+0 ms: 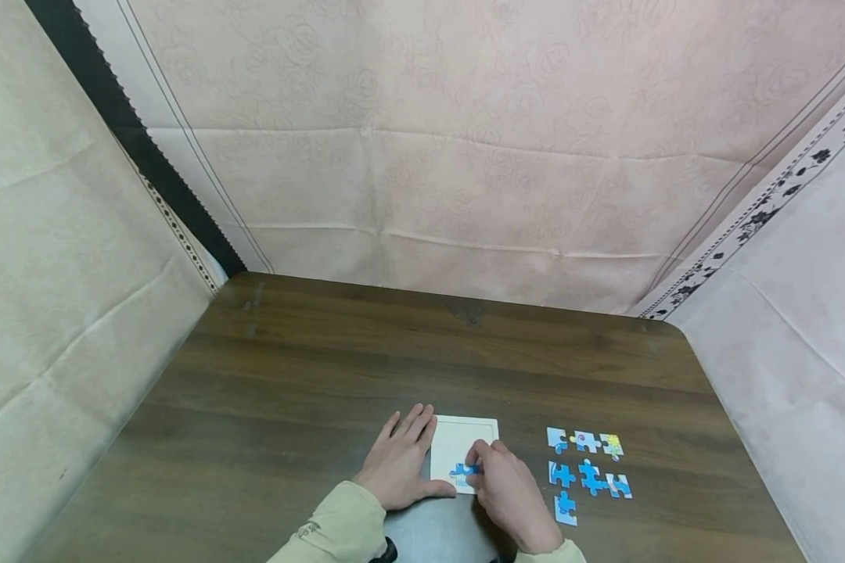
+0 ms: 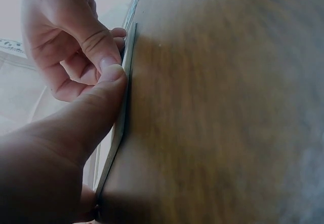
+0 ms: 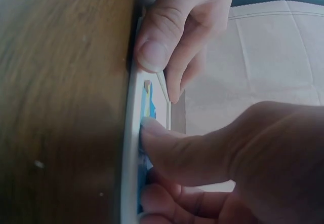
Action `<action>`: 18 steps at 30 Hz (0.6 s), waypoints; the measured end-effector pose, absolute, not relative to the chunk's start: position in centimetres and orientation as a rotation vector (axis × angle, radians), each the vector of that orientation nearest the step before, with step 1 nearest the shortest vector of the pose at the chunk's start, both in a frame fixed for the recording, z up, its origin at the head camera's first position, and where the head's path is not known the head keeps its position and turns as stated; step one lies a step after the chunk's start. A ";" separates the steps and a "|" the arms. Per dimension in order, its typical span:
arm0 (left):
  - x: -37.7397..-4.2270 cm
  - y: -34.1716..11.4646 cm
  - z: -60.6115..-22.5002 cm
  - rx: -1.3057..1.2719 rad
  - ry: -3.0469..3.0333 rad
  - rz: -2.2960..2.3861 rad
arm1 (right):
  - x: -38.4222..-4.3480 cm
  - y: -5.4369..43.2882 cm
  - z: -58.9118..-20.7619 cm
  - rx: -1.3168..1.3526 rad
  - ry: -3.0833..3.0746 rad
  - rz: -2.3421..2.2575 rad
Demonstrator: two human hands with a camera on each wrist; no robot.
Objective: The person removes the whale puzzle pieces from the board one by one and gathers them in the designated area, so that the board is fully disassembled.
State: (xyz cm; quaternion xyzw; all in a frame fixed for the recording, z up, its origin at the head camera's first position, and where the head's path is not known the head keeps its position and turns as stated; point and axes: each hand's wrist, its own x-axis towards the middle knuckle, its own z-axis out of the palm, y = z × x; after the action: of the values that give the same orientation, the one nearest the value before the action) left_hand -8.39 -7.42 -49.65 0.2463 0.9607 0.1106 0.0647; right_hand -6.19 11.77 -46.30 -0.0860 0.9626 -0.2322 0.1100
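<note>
A white square puzzle board [image 1: 458, 432] lies near the table's front edge. Blue jigsaw pieces [image 1: 459, 471] sit in its near part, partly covered by fingers. My left hand [image 1: 397, 467] rests along the board's left side, fingers straight, its thumb lying at the near edge. My right hand [image 1: 508, 494] is over the near right part, with curled fingers and thumb on a blue jigsaw piece. In the right wrist view, the thumb and fingertips touch the blue pieces [image 3: 152, 105] inside the pale rim; the fingers hide much of them.
To the right of the board several loose jigsaw pieces [image 1: 593, 477] lie in rows on the brown wooden table [image 1: 310, 375]. A grey surface [image 1: 436, 532] shows below the board between the forearms. Pale patterned cloth [image 1: 465, 156] hangs behind and on both sides.
</note>
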 end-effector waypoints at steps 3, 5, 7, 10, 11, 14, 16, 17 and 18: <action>-8.3 -7.4 -49.6 0.746 2.902 0.337 | -6.1 11.8 -46.3 -0.262 2.834 -0.686; -8.3 -7.4 -49.6 0.746 2.902 0.335 | -6.1 11.8 -46.4 -0.262 2.834 -0.688; -8.4 -7.4 -49.6 0.744 2.903 0.335 | -6.1 11.8 -46.4 -0.261 2.835 -0.687; -8.4 -7.4 -49.6 0.741 2.904 0.331 | -6.1 11.8 -46.4 -0.258 2.838 -0.683; -8.4 -7.4 -49.6 0.739 2.904 0.330 | -6.1 11.8 -46.4 -0.258 2.840 -0.682; -8.4 -7.3 -49.6 0.736 2.903 0.329 | -6.1 11.8 -46.3 -0.256 2.839 -0.677; -8.4 -7.3 -49.6 0.733 2.902 0.327 | -6.1 11.8 -46.3 -0.253 2.836 -0.677; -8.4 -7.3 -49.6 0.732 2.902 0.328 | -6.1 11.8 -46.3 -0.252 2.834 -0.676; -8.4 -7.3 -49.6 0.731 2.901 0.329 | -6.1 11.8 -46.3 -0.252 2.832 -0.676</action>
State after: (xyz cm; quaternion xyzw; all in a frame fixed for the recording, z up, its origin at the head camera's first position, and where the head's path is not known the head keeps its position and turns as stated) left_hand -8.39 -7.30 -49.61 0.2424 0.9618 0.1090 0.0658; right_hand -6.14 11.77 -46.28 -0.0858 0.9632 -0.2299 0.1093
